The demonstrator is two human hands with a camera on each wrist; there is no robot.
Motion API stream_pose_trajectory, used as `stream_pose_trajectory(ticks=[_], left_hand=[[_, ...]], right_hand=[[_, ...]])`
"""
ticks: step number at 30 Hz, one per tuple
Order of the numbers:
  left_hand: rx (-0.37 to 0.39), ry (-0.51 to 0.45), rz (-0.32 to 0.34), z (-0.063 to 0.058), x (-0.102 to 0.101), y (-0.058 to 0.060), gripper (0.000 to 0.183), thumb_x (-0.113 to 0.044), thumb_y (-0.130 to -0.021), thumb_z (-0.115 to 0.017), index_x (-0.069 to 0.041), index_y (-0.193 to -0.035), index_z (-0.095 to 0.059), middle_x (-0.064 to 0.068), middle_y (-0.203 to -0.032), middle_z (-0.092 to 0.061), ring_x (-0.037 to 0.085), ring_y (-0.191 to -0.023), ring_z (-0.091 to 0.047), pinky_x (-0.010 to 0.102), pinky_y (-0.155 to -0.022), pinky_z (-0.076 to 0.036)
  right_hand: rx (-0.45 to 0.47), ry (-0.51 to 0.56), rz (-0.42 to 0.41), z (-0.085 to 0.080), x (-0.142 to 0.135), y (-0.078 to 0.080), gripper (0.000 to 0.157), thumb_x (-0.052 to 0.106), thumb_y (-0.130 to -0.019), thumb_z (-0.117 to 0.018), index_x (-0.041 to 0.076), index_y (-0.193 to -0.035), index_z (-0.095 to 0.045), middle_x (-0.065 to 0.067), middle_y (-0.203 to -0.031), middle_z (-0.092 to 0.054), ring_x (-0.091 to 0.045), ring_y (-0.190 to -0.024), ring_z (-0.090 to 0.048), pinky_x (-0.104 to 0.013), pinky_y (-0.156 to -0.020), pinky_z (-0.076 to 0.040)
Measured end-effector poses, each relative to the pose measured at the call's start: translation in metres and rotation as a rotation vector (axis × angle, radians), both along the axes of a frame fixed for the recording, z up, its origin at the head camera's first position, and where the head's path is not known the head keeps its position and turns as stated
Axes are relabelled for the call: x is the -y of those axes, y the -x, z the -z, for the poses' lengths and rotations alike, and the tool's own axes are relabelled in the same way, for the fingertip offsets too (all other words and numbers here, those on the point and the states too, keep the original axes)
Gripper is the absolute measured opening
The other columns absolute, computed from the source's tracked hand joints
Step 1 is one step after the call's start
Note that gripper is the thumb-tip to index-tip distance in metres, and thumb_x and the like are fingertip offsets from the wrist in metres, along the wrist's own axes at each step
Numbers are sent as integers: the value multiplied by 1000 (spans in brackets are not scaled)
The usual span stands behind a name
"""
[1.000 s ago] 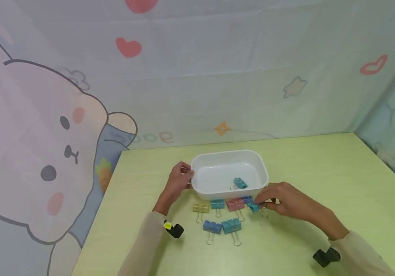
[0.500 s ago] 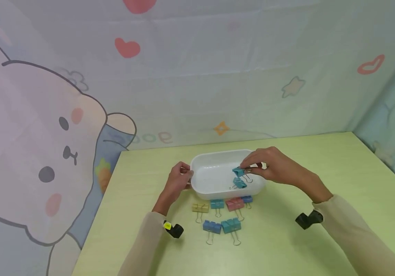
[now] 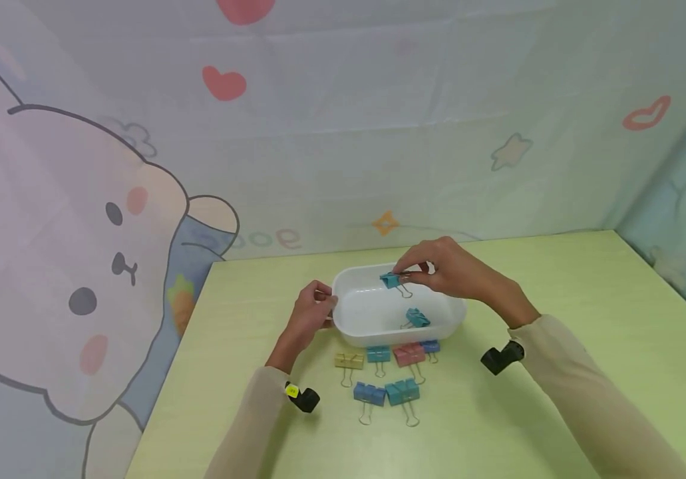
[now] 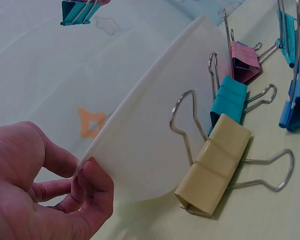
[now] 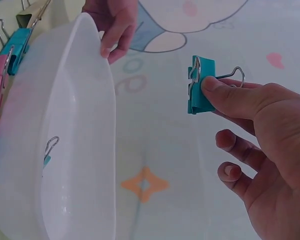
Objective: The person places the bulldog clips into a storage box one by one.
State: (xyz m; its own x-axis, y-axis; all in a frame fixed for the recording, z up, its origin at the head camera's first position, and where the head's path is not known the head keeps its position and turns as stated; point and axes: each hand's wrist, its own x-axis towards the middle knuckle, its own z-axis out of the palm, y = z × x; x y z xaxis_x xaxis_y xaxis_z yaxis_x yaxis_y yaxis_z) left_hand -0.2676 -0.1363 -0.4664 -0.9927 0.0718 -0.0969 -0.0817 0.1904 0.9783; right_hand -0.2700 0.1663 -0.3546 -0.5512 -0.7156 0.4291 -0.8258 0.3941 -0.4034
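A teal binder clip is pinched between the thumb and fingers of my right hand, up over the back part of a white plastic tray. With thumb and fingers, my left hand grips the tray's left rim. Inside the tray, toward its front right, lies another teal binder clip. On the table before the tray are a yellow binder clip, a teal one, a pink binder clip and a small blue one. Closer to me sit a blue binder clip and a larger teal binder clip.
The pale yellow-green table ends at a cloth backdrop printed with hearts and a cartoon animal. Both wrists wear a small black camera, such as the right wrist camera.
My right hand has lifted the teal binder clip from the table's row, right of the pink one, and carried it up and left over the tray. My left hand stays at the rim.
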Motion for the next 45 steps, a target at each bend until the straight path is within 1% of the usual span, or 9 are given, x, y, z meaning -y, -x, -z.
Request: stream_pose_trajectory(ticks=[6,9,14,17,25,32,39,42,45], left_hand=[[6,18,-4,0,0,0,17,-8,-104,-60,1,-117,-54,18,-109,-55,34,-90,-68,31,-66,-60],[6,18,-8,-1,1,0,17,-8,-104,-61,1,-117,-54,18,-109,-55,35,-91,-68,31,-65,-60],[1,13,-10,-1,3,0,18,-8,-104,-60,1,-117,-54,17,-108,-55,34,-89,-68,30,-64,-59],[3,12,-11,0,4,0,17,-8,-103,-60,1,-117,-54,17,-107,-55,33,-89,-67,30,-64,-59],[0,12,-12,1,7,-1,19,-9,-103,-61,2,-118,-54,17,-109,-55,34,-90,-68,33,-67,-60],[0,10,-12,1,5,-2,19,-9,-104,-60,1,-118,-54,18,-109,-55,35,-91,-68,34,-68,-61],[1,11,-6,-1,2,-1,21,-10,-104,-60,2,-120,-54,18,-111,-55,32,-90,-68,36,-70,-61],[4,12,-5,-2,1,-2,21,-10,-104,-60,3,-120,-53,18,-111,-55,32,-91,-68,36,-70,-61],[3,11,-6,-1,1,-2,21,-10,-104,-60,3,-120,-53,18,-110,-55,33,-91,-67,35,-69,-61]], right_hand=[[-14,22,22,2,3,0,21,3,-90,-80,13,-108,-81,6,-103,-76,-9,-77,-58,-30,-64,-48],[-9,20,49,2,4,0,22,5,-90,-80,11,-111,-80,2,-106,-76,-14,-81,-59,-33,-66,-48],[57,-114,146,0,6,-5,41,17,-89,-84,9,-128,-73,-5,-125,-72,-23,-101,-60,-41,-83,-52],[77,-190,171,-1,6,-10,49,22,-88,-86,10,-133,-71,-5,-129,-70,-25,-110,-61,-43,-90,-52],[126,-181,173,4,-4,-23,47,29,-90,-83,12,-132,-71,-3,-130,-69,-23,-112,-62,-45,-92,-54],[139,-213,162,23,-19,-40,41,28,-93,-81,12,-130,-72,0,-125,-70,-17,-103,-62,-42,-87,-55],[140,-194,94,51,-29,-59,29,21,-91,-83,14,-117,-76,5,-113,-73,-11,-93,-61,-38,-79,-57],[122,-197,67,64,-32,-67,25,19,-90,-83,13,-114,-77,3,-110,-74,-10,-90,-61,-34,-75,-56],[138,-207,77,76,-33,-73,25,19,-91,-82,13,-115,-78,2,-110,-75,-9,-86,-60,-28,-72,-53]])
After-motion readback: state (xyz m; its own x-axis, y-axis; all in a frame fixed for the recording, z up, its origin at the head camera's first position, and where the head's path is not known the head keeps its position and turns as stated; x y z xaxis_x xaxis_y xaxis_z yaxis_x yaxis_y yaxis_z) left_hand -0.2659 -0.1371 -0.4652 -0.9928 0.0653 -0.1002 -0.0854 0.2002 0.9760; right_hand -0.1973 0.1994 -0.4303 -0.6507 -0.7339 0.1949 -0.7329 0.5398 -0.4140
